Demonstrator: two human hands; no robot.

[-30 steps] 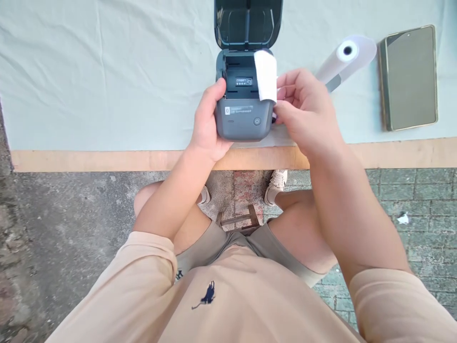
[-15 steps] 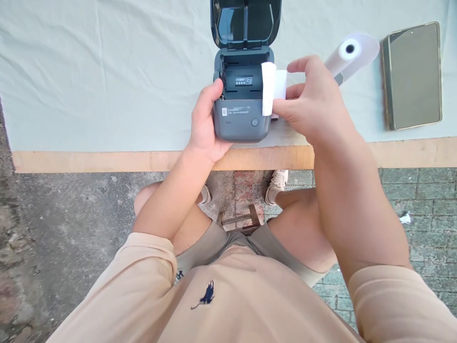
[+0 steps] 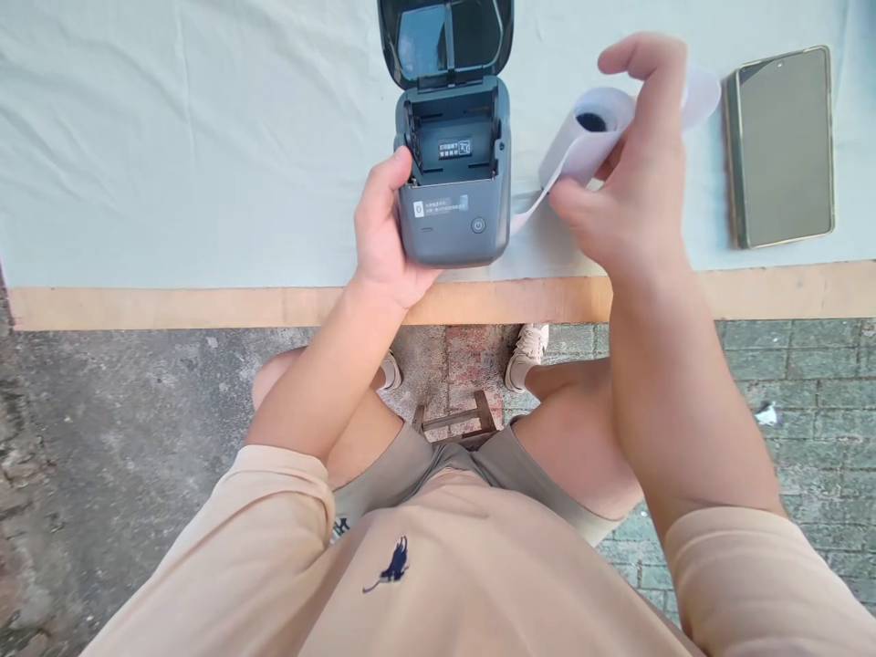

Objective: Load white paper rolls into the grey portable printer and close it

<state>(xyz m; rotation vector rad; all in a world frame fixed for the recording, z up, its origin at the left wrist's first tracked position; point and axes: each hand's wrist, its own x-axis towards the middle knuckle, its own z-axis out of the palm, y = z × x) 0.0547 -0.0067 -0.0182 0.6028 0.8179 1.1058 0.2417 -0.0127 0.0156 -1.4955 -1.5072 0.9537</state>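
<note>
Pale green-grey cloth (image 3: 205,137) covers the table (image 3: 171,307); bare wood edge shows along the near side.

Going left to right, we see:

- Left hand (image 3: 383,233) clamped on the left side of the printer (image 3: 452,196). Thumb hooks over the top left corner at the paper bay, and the palm wraps the side wall. The other fingers are hidden behind the body, so we can't tell how they sit.
- Printer is a small dark grey box, sitting on the cloth close to the near table edge. Lid (image 3: 444,41) is swung open and stands up at the back. Paper bay is exposed, with a label inside. Front face shows a label and a round power button.
- Paper roll (image 3: 581,137) is white, just right of the printer and outside the bay. Its core hole faces up toward us. A loose tail of paper runs from the roll down toward the printer's right side; we can't tell if it touches.
- Right hand (image 3: 630,182) closed on the roll, thumb on the near side, fingers curled over the far side, index finger raised above it. We can't tell whether the roll is lifted or resting on the cloth.
- Phone (image 3: 780,146) lies flat, screen up, well right of the roll, touched by neither hand.

Hands are apart, one per item.
</note>
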